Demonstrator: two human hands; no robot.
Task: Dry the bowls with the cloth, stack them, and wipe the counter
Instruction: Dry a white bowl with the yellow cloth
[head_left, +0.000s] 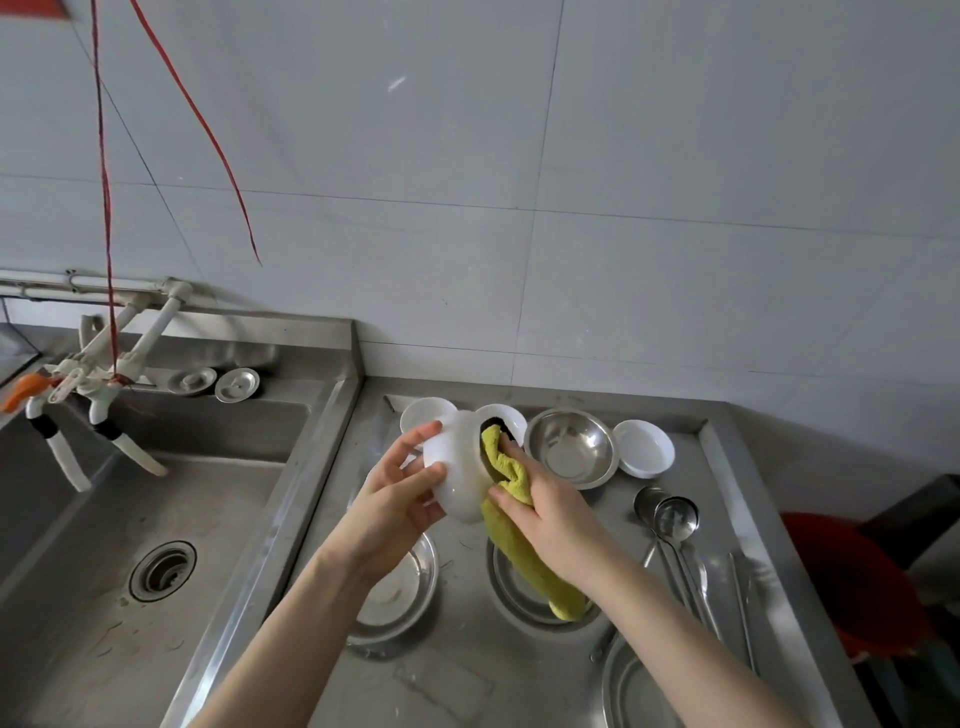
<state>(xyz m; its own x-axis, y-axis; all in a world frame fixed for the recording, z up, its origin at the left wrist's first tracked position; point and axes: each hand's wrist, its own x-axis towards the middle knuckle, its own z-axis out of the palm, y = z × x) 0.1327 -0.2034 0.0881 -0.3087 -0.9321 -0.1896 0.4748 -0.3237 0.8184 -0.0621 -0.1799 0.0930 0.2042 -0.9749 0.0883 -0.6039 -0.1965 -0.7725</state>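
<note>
My left hand (402, 491) grips a white bowl (460, 478) tipped on its side above the steel counter (452, 675). My right hand (545, 501) holds a yellow-green cloth (511, 545) and pushes it into the bowl's dark opening; the cloth's tail hangs down under my wrist. Behind the held bowl stand two white bowls (423, 413), partly hidden. A steel bowl (571, 447) and a small white dish (644, 448) sit to the right.
Steel plates (395, 597) lie under my arms, another plate (631, 686) at the front right. Ladles and chopsticks (680, 540) lie on the right. A deep sink (119, 545) with taps (98, 395) is on the left; a red stool (857, 582) stands past the counter's right edge.
</note>
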